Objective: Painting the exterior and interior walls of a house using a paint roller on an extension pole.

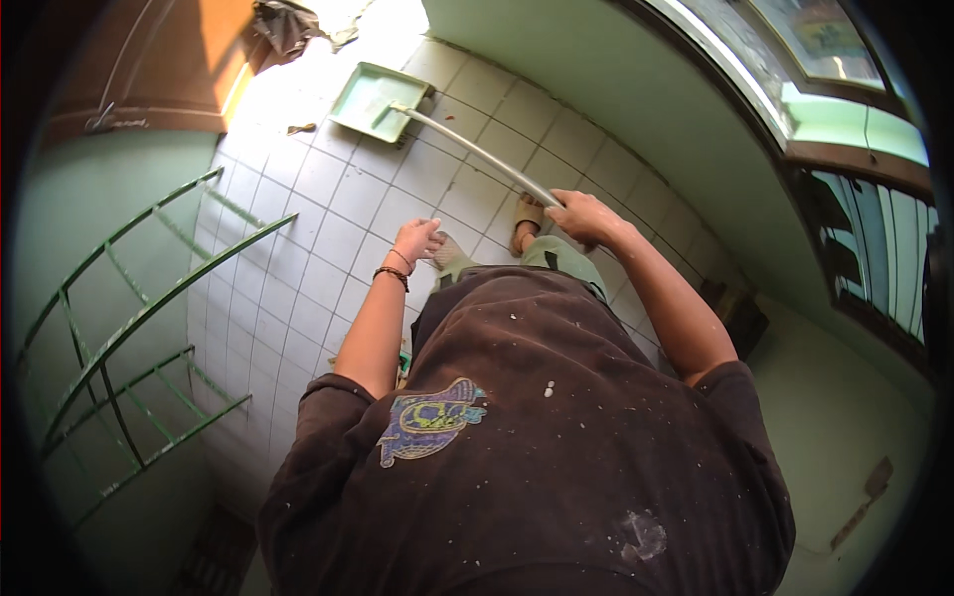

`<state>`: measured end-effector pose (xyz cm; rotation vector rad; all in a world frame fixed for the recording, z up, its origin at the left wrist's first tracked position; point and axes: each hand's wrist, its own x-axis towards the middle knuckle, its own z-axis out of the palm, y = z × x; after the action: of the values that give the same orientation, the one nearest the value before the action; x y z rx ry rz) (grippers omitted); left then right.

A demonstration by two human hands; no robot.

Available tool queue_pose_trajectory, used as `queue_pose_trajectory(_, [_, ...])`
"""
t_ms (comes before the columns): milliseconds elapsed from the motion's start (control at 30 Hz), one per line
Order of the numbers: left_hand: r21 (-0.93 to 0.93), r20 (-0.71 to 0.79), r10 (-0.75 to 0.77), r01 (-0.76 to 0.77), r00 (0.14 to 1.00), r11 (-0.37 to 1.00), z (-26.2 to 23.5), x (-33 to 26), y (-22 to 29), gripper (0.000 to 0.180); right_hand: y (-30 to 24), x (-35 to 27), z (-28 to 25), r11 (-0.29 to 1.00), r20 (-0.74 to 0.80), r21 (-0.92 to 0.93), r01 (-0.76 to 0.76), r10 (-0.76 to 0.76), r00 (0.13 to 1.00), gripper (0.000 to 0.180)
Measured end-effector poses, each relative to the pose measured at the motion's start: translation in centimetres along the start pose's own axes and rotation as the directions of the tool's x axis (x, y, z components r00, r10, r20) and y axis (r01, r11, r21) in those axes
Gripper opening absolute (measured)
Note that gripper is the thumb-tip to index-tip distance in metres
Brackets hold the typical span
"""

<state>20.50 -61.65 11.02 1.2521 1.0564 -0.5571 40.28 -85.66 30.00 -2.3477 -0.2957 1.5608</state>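
Tiled floor (323, 238): pale, square-gridded. Green ladder-like frame (182, 285): stands at left. Metal pole (497, 162): runs obliquely, far end at the tray. Green tray (363, 97): on the floor, ahead of the feet. Right hand (584, 216): closed round the pole's near end. Left hand (417, 241): loosely open, fingers bent, apart from the pole.

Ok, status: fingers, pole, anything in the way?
Right fingers closed around pole. Left fingers loosely open, empty. Pole's far end over green tray. Green ladder left, apart from pole.
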Motion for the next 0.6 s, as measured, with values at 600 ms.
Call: queue_pose_trajectory(600, [0.474,-0.27,-0.291,0.39,0.918,0.789,-18.5,-9.1,-32.0,0.041,7.8,6.0,9.0,0.918,-0.403,-0.373,-0.134,-0.031,0.915,0.041])
